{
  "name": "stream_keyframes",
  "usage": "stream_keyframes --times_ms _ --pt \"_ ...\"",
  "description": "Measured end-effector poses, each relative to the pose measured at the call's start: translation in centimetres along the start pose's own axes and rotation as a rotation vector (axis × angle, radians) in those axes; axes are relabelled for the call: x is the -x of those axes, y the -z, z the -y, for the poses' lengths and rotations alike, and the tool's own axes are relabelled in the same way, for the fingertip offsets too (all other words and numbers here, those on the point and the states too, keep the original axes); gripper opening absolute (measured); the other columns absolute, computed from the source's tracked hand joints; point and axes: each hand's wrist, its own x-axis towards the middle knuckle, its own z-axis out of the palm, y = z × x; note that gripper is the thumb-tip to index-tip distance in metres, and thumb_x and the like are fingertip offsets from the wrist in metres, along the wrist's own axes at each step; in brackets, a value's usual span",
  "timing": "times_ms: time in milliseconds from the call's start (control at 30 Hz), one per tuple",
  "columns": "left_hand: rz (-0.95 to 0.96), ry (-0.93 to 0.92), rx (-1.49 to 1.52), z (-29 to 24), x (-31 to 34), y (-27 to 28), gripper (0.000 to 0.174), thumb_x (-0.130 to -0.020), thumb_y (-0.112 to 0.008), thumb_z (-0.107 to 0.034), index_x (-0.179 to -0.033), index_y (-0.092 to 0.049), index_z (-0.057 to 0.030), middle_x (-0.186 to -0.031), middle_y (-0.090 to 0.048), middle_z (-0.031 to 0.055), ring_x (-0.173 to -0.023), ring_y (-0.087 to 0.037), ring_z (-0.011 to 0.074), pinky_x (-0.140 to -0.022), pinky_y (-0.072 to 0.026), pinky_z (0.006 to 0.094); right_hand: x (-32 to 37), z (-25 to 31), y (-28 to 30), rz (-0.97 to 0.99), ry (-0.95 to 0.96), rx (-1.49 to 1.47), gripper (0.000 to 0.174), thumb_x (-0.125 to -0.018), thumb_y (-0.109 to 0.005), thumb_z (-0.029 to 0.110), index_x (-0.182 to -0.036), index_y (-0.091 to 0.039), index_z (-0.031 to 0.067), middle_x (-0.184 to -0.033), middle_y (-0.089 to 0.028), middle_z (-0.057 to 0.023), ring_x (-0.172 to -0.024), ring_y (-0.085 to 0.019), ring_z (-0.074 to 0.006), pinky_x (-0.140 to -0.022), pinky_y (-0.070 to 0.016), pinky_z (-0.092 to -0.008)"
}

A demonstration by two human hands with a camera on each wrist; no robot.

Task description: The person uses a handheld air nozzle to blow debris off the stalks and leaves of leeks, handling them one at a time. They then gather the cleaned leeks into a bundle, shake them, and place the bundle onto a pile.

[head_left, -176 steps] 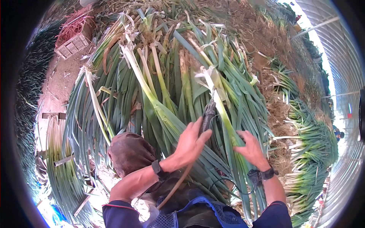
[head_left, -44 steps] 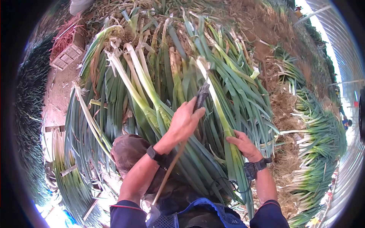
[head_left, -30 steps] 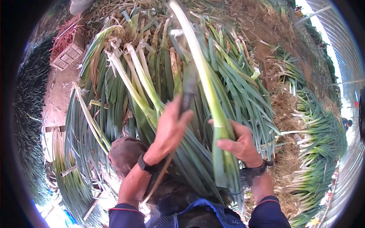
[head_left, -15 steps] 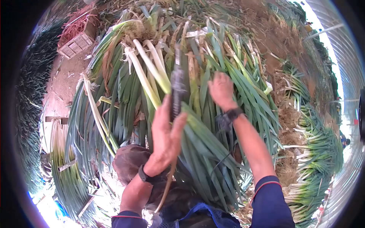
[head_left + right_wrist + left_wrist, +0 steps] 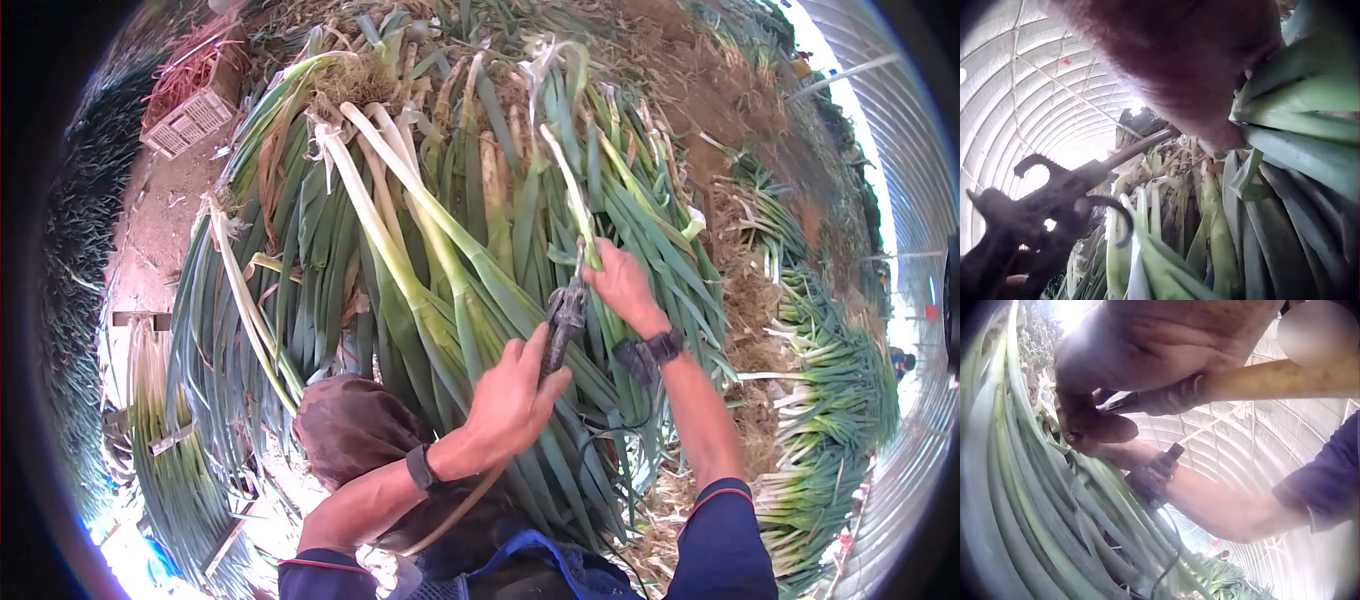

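In the head view my left hand (image 5: 510, 400) grips a dark nozzle tool (image 5: 566, 318) with a tan hose (image 5: 460, 515) trailing below it. The tool's tip points up beside my right hand (image 5: 625, 288), which grips a thin leek (image 5: 572, 190), its white end upward. The left wrist view shows my left palm (image 5: 1172, 344) around the tool (image 5: 1169, 400). In the right wrist view the tool (image 5: 1054, 200) has its nozzle close to my right hand (image 5: 1179, 69), and green leaves (image 5: 1304, 119) extend beside that hand. The right fingertips are mostly hidden.
A broad heap of leeks (image 5: 330, 250) lies in front, with several pale-stemmed ones across it. A crate (image 5: 190, 122) with reddish strands stands at upper left. More leeks line the right side (image 5: 820, 400) and a rack at left (image 5: 155, 400). A capped head (image 5: 355, 430) is below.
My right hand has moved down and right from the heap's upper part and now holds a thin leek. My left hand and the tool have moved right, close to it.
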Motion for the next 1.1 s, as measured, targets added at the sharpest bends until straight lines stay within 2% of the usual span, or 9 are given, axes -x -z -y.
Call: stream_keyframes --times_ms 33,100,200,367,500,600,1000,1067,1100 --pt "0.022 -0.011 0.011 0.1 0.3 -0.3 0.065 -0.099 -0.059 -0.031 -0.152 -0.038 0.0013 -0.109 -0.055 0.0257 -0.101 -0.057 0.045 -0.089 -0.0466 0.0495 1.1 0.3 0.0 -0.005 -0.006 0.0 0.049 -0.085 -0.071 0.024 -0.127 -0.057 0.002 -0.092 -0.07 -0.0276 -0.09 -0.067 -0.0478 -0.078 -0.0537 -0.0551" --pt "0.052 -0.026 0.021 0.2 0.7 -0.9 0.066 -0.099 -0.059 -0.031 -0.152 -0.038 0.0015 -0.109 -0.055 0.0258 -0.101 -0.057 0.0448 -0.09 -0.0466 0.0495 3.1 0.8 0.1 -0.026 -0.071 0.044 0.054 -0.088 -0.069 0.02 -0.14 -0.055 0.0146 -0.093 -0.069 -0.0255 -0.088 -0.066 -0.0473 -0.075 -0.0517 -0.0531" --pt "0.072 -0.007 0.011 0.2 1.0 -1.4 0.065 -0.099 -0.059 -0.032 -0.151 -0.038 0.0014 -0.11 -0.055 0.0261 -0.102 -0.057 0.0447 -0.091 -0.0463 0.0488 5.9 1.7 0.8 -0.018 -0.069 0.005 0.061 -0.088 -0.071 0.018 -0.145 -0.051 0.0158 -0.094 -0.069 -0.0256 -0.09 -0.066 -0.0474 -0.077 -0.0516 -0.0532" --pt "0.029 0.004 0.004 0.5 -0.2 -1.6 0.064 -0.099 -0.058 -0.031 -0.151 -0.039 0.0021 -0.109 -0.056 0.0258 -0.105 -0.056 0.0439 -0.094 -0.0453 0.0481 11.6 2.4 1.3 -0.032 -0.034 -0.08 0.051 -0.087 -0.067 0.017 -0.133 -0.052 0.0021 -0.096 -0.068 -0.0279 -0.092 -0.065 -0.0491 -0.078 -0.0509 -0.0549" --pt "0.018 -0.03 0.005 1.1 -1.4 -2.3 0.063 -0.099 -0.057 -0.031 -0.149 -0.04 0.0039 -0.111 -0.057 0.0264 -0.106 -0.057 0.0438 -0.095 -0.0449 0.0485 15.8 3.0 2.0 0.001 -0.112 -0.167 0.06 -0.087 -0.068 0.021 -0.141 -0.051 -0.0006 -0.099 -0.068 -0.0303 -0.094 -0.066 -0.0489 -0.08 -0.0517 -0.0509" --pt "0.002 -0.058 0.004 1.5 -2.8 -2.8 0.063 -0.099 -0.056 -0.032 -0.148 -0.042 0.0059 -0.114 -0.058 0.028 -0.109 -0.056 0.0442 -0.096 -0.0446 0.0484 18.3 2.8 1.6 0.083 -0.175 -0.184 0.059 -0.088 -0.067 0.019 -0.143 -0.051 0.0047 -0.102 -0.069 -0.0289 -0.096 -0.065 -0.0491 -0.081 -0.0516 -0.0534" --pt "0.073 -0.013 -0.121 0.5 -2.6 -2.3 0.064 -0.098 -0.056 -0.035 -0.143 -0.046 0.0099 -0.111 -0.06 0.0351 -0.109 -0.057 0.0504 -0.095 -0.0448 0.052 20.8 2.4 0.7 0.04 -0.204 -0.196 0.057 -0.087 -0.069 0.016 -0.14 -0.054 0.0019 -0.104 -0.068 -0.0307 -0.097 -0.066 -0.049 -0.081 -0.0521 -0.0523" --pt "0.014 -0.168 -0.096 1.7 -3.4 -2.4 0.059 -0.1 -0.055 -0.035 -0.137 -0.047 0.0093 -0.105 -0.061 0.0343 -0.098 -0.06 0.0541 -0.087 -0.0473 0.0576 20.9 2.7 1.0 0.039 -0.21 -0.205 0.057 -0.087 -0.069 0.015 -0.141 -0.054 0.0018 -0.105 -0.068 -0.0308 -0.097 -0.065 -0.0491 -0.081 -0.0526 -0.0512" --pt "0.008 -0.169 -0.095 2.2 -3.5 -2.4 0.059 -0.1 -0.055 -0.035 -0.137 -0.047 0.0093 -0.105 -0.061 0.0343 -0.098 -0.06 0.0541 -0.087 -0.0473 0.0576 20.9 3.0 1.5 0.036 -0.213 -0.259 0.058 -0.088 -0.071 0.013 -0.141 -0.053 0.0007 -0.104 -0.069 -0.0274 -0.095 -0.068 -0.0413 -0.08 -0.0534 -0.0459"
